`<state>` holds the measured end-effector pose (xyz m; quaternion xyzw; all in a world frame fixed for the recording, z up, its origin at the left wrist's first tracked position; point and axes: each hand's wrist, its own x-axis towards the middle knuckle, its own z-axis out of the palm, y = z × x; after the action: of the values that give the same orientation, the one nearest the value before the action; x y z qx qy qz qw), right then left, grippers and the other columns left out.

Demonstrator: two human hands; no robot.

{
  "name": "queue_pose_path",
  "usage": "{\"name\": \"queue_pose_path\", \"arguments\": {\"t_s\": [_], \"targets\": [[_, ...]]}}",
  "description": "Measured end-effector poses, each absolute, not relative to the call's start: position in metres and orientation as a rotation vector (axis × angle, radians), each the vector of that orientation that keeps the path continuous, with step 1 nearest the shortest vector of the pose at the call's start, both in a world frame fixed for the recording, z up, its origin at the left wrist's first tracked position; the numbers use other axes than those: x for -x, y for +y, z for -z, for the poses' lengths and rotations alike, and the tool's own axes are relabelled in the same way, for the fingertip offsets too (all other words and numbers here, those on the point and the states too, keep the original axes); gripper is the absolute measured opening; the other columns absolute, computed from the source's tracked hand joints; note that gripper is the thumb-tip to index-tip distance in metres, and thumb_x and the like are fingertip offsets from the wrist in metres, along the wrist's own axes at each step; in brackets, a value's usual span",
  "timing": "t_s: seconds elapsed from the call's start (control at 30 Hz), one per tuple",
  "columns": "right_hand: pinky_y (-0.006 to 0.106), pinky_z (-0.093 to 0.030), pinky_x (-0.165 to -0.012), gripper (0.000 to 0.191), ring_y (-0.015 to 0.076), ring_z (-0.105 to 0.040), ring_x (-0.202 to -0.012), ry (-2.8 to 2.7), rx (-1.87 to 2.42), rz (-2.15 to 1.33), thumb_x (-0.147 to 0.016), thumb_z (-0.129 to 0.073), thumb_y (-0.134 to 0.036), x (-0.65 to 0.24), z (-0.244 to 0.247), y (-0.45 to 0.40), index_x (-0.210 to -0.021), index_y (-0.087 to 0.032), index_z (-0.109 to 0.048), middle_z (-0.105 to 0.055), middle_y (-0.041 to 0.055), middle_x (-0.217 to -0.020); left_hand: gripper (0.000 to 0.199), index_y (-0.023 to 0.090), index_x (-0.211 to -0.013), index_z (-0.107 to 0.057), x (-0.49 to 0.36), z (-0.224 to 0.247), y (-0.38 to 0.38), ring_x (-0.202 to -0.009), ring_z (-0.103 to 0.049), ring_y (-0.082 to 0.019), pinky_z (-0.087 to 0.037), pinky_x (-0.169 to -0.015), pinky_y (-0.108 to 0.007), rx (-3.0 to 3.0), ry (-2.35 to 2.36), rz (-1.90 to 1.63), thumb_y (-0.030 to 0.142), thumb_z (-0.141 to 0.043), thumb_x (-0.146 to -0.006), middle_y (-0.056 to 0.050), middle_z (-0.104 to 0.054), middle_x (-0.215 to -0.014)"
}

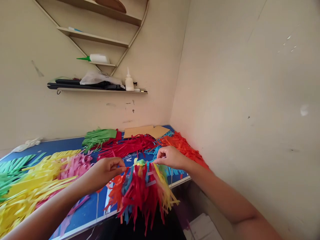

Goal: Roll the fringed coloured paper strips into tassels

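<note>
1. A multicoloured paper fringe (142, 190) hangs at lower centre of the frame, past the surface's front edge.
2. The left hand (105, 172) and right hand (171, 157) pinch narrowly along its top.
3. Yellow fringe (32, 186) lies left on the blue surface (67, 145), red strips (127, 146) beyond the hands, cardboard (146, 131) at the far corner.
</note>
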<state>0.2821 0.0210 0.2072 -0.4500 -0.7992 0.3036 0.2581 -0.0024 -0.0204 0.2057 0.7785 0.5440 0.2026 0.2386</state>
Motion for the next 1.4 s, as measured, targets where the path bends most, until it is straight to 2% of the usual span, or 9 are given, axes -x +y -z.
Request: {"name": "queue_pose_path", "arguments": {"t_s": [0.17,0.27,0.37,0.5,0.77,0.97,1.1,1.23,1.4], "targets": [[0.023,-0.023,-0.05,0.045,0.0079,-0.039,-0.047,-2.165,1.329,-0.674,-0.072,-0.078,-0.05,-0.27,-0.215,0.047,-0.05,-0.015,-0.059,-0.044,-0.0057,-0.044,0.032,0.021,-0.063,-0.068,-0.014,-0.229,-0.001,-0.057,-0.059,-0.016,-0.04,-0.054,-0.023,-2.073,1.759,-0.788,0.051,-0.059,-0.071,0.003,-0.063,-0.056],[0.024,-0.022,-0.048,0.047,0.0081,-0.032,-0.044,-1.936,1.332,-0.789,-0.081,-0.067,-0.055,-0.257,-0.211,0.05,-0.058,-0.014,-0.067,-0.035,-0.0066,-0.041,0.036,0.02,-0.074,-0.071,-0.034,-0.234,-0.003,-0.059,-0.062,-0.018,-0.04,-0.055,-0.025,-2.026,1.934,-0.91,0.05,-0.051,-0.08,0.0,-0.065,-0.056],[0.023,-0.027,-0.05,0.046,0.0094,-0.036,-0.05,-1.726,1.23,-0.903,-0.084,-0.06,-0.056,-0.243,-0.185,0.028,-0.073,-0.013,-0.073,-0.045,-0.0044,-0.049,0.045,0.021,-0.101,-0.07,-0.061,-0.204,-0.025,-0.072,-0.069,-0.022,-0.046,-0.062,-0.028,-2.008,1.982,-1.066,0.049,-0.037,-0.09,-0.003,-0.074,-0.073],[0.023,-0.033,-0.053,0.043,0.0112,-0.041,-0.054,-1.42,1.093,-1.166,-0.075,-0.067,-0.056,-0.228,-0.127,-0.011,-0.06,-0.015,-0.069,-0.052,-0.0017,-0.053,0.04,0.021,-0.106,-0.07,-0.088,-0.131,-0.056,-0.082,-0.075,-0.022,-0.056,-0.069,-0.029,-1.979,1.763,-1.284,0.042,-0.038,-0.093,-0.007,-0.079,-0.093],[0.028,-0.045,-0.064,0.04,0.0185,-0.058,-0.065,-1.299,1.053,-1.303,-0.071,-0.072,-0.056,-0.23,-0.095,-0.028,-0.066,-0.016,-0.075,-0.066,0.0031,-0.062,0.046,0.013,-0.13,-0.059,-0.102,-0.082,-0.07,-0.087,-0.076,-0.027,-0.06,-0.068,-0.036,-2.18,1.787,-1.035,0.029,-0.033,-0.096,-0.016,-0.076,-0.106],[0.023,-0.035,-0.052,0.042,0.0093,-0.041,-0.048,-1.154,0.996,-1.563,-0.06,-0.083,-0.054,-0.233,-0.091,-0.027,-0.061,-0.015,-0.066,-0.052,-0.0038,-0.05,0.05,0.006,-0.137,-0.051,-0.112,-0.093,-0.072,-0.07,-0.074,-0.025,-0.057,-0.063,-0.035,-2.127,1.833,-0.862,0.029,-0.028,-0.098,-0.015,-0.078,-0.083],[0.02,-0.034,-0.051,0.05,0.0073,-0.038,-0.049,-1.029,0.925,-1.592,-0.058,-0.081,-0.062,-0.237,-0.093,-0.018,-0.07,-0.018,-0.059,-0.048,-0.0071,-0.053,0.052,0.016,-0.15,-0.035,-0.109,-0.07,-0.089,-0.058,-0.071,-0.018,-0.057,-0.058,-0.026,-2.1,1.555,-0.891,0.027,-0.028,-0.099,-0.003,-0.074,-0.067],[0.017,-0.03,-0.048,0.052,0.0057,-0.033,-0.047,-1.019,0.81,-1.662,-0.06,-0.082,-0.062,-0.26,-0.114,-0.002,-0.074,-0.019,-0.056,-0.041,-0.0096,-0.053,0.036,0.033,-0.126,-0.063,-0.074,-0.058,-0.108,-0.075,-0.076,-0.018,-0.06,-0.068,-0.022,-2.646,1.097,-0.916,0.032,-0.053,-0.091,-0.002,-0.08,-0.086],[0.019,-0.012,-0.043,0.045,0.0029,-0.024,-0.044,-1.363,0.806,-1.804,-0.06,-0.087,-0.052,-0.275,-0.146,-0.001,-0.07,-0.015,-0.063,-0.047,-0.0069,-0.055,0.024,0.031,-0.111,-0.071,-0.035,-0.138,-0.085,-0.1,-0.071,-0.021,-0.054,-0.097,-0.036,-2.784,1.295,-1.197,0.03,-0.058,-0.091,-0.003,-0.077,-0.106]]}}
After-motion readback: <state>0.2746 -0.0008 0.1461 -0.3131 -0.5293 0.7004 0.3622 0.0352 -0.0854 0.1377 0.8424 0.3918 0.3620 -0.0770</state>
